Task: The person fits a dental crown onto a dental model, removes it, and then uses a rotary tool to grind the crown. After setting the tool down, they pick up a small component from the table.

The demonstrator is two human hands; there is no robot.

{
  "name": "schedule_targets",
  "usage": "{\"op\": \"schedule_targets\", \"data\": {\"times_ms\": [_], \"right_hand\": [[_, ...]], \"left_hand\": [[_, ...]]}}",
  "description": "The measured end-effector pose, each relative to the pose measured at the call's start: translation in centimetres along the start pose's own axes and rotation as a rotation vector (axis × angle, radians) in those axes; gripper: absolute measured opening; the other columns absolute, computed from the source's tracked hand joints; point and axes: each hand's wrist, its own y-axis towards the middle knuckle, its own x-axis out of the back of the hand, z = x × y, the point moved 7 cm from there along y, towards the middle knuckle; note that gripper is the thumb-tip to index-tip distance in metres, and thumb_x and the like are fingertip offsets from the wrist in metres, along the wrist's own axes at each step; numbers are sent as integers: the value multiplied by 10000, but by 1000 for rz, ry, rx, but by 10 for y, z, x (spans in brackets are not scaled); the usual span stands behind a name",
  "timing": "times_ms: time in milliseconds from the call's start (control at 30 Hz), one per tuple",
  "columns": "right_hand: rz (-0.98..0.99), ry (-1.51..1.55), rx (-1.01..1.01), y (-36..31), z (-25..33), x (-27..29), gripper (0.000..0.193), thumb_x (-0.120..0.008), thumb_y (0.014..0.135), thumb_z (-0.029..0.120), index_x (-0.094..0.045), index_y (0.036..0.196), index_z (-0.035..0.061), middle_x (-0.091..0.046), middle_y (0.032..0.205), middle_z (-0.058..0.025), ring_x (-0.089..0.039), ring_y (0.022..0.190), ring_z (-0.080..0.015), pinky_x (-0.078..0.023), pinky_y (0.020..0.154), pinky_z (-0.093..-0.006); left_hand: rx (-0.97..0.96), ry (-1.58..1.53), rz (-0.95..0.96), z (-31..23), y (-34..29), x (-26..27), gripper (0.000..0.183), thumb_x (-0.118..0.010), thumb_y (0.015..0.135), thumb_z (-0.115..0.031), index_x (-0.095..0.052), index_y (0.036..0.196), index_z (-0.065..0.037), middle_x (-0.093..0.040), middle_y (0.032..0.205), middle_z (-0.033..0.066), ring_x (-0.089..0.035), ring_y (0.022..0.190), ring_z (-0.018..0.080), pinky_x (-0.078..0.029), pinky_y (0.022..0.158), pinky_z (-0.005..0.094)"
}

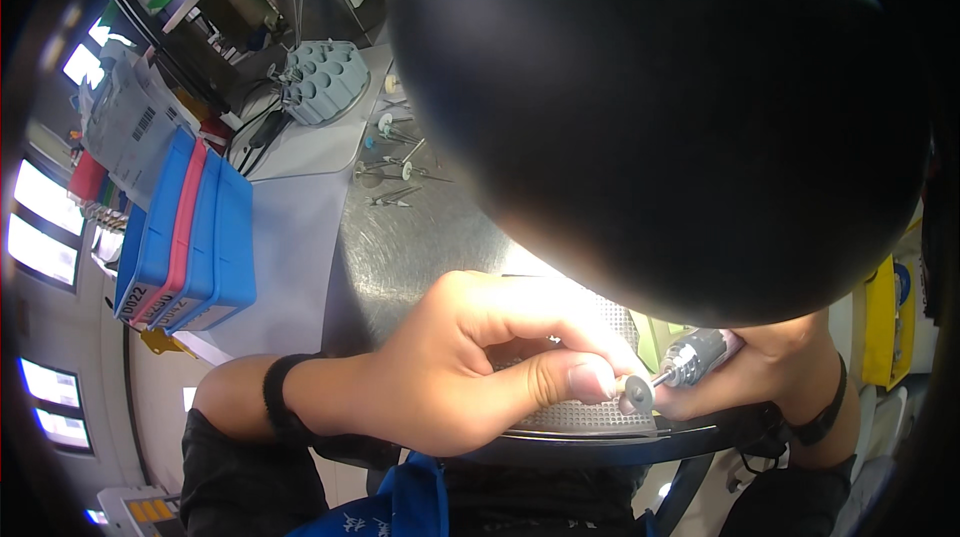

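My right hand (755,377) is wrapped round a rotary handpiece (697,355) with a knurled metal nose. A small grey round disc (638,397) sits on the end of its thin shank. My left hand (480,372) is closed in a pinch, thumb against fingers, just left of the disc. A small tan piece (622,384) shows at its fingertips, mostly hidden, and I cannot make out its kind. Disc and fingertips meet closely; whether the disc touches the piece is unclear. Both hands are over a perforated metal grid (585,420) at the bench's near edge.
Several shanked bits (400,172) lie on the metal bench top (400,247). Beyond stands a pale blue holder with round holes (325,82). Stacked blue bins (230,237) are at left, a yellow bin (880,322) at right. A large dark rounded shape (660,117) blocks the upper right.
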Motion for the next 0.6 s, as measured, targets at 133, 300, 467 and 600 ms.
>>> {"op": "schedule_targets", "data": {"times_ms": [133,300,467,600], "right_hand": [[-6,-18,-5,2,-1,0,456,-922,628,361,-794,961,78,-762,881,-26,-737,736,-188,-559,659,-290],[-14,60,23,-1,-6,1,438,-940,610,301,-785,927,42,-763,875,-48,-741,747,-192,-561,667,-272],[-72,170,-15,-8,-10,-1,426,-948,574,214,-776,908,14,-766,892,-87,-752,776,-205,-575,690,-264],[-116,218,17,-7,-8,0,410,-938,573,204,-775,900,16,-771,895,-97,-765,797,-219,-590,708,-277]], "left_hand": [[52,28,62,2,1,0,139,-703,973,-93,-752,1056,7,-757,934,86,-683,863,124,-529,775,286],[37,31,27,0,1,2,146,-694,973,-74,-747,1077,14,-764,980,106,-709,922,152,-549,846,295],[-24,-12,1,-4,1,2,169,-718,939,-17,-753,1103,5,-771,1058,132,-729,981,186,-557,882,291],[-32,45,-10,-5,1,2,181,-731,931,-26,-764,1108,-4,-773,1076,128,-730,973,181,-557,871,289]]}}
